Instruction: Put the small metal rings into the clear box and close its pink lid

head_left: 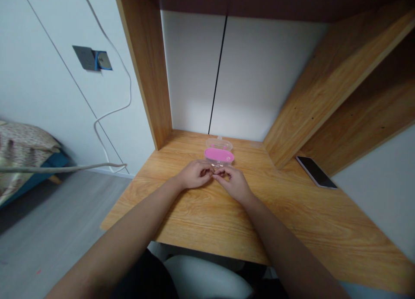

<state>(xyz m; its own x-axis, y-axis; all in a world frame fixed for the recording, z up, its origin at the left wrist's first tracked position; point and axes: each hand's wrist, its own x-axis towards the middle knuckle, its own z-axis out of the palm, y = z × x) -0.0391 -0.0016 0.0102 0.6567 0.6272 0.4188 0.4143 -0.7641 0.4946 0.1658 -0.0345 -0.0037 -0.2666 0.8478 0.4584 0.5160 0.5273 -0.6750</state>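
Note:
My left hand and my right hand meet above the wooden desk, fingertips pinched close together. Whatever sits between them is too small and too covered by the fingers to name. Just beyond the fingers stands a clear plastic case with a pink oval panel. Its transparent lid is raised at the back, towards the wall. Part of the case's near side is hidden behind my hands.
A dark-screened phone lies at the right by a slanted wooden panel. Wooden uprights and a white back wall enclose the desk. A white cable hangs at the left near a wall socket. A pale chair seat shows below.

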